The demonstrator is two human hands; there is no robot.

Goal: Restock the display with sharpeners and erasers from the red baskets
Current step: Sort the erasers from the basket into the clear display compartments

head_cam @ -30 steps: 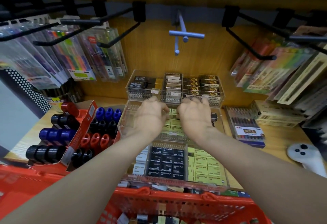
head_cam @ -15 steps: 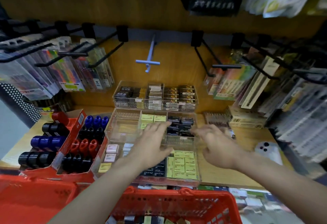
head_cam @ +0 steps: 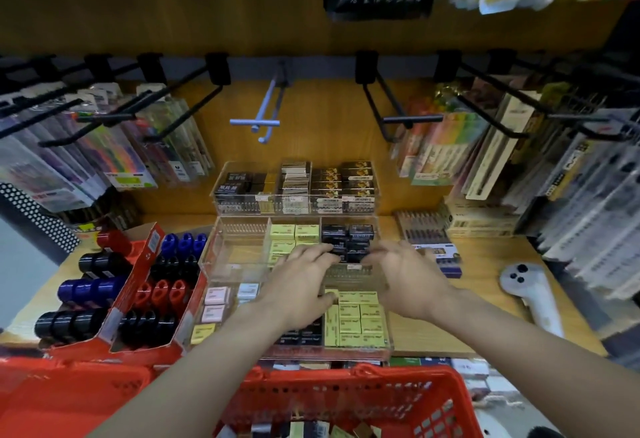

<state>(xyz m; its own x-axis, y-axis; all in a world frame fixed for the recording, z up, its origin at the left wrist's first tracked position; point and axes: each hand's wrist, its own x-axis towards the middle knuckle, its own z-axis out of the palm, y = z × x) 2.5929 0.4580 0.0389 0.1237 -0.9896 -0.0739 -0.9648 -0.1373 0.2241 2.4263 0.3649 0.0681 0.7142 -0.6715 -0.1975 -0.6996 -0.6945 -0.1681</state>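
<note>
From the head camera, both bare arms reach forward over a red basket [head_cam: 346, 399] toward a set of clear plastic trays on a wooden shelf [head_cam: 485, 264]. The left hand [head_cam: 298, 285] lies palm down with its fingers spread and fairly straight, the fingertips reaching the black erasers [head_cam: 349, 235] in the right compartment of the middle tray [head_cam: 239, 257]; whether they press on them or only hover cannot be told. The right hand [head_cam: 408, 281] is also palm down, fingers loosely bent and apart, its fingertips at the right front corner of that same compartment, with nothing visibly pinched. Yellow erasers [head_cam: 294, 233] fill the compartment just left of the black ones, and the leftmost compartment looks bare. The near tray [head_cam: 294, 351], partly under the wrists, holds more yellow erasers [head_cam: 360, 323] on its right and a few pale boxes [head_cam: 216, 302] on its left. The far tray [head_cam: 294, 188] stands behind, packed with dark boxes. Left of the trays, a red cardboard box [head_cam: 145, 285] holds black, blue and red sharpeners [head_cam: 162, 295]. A second red basket [head_cam: 69, 399] sits at the lower left. A white controller [head_cam: 533, 292] lies on the shelf to the right.
</note>
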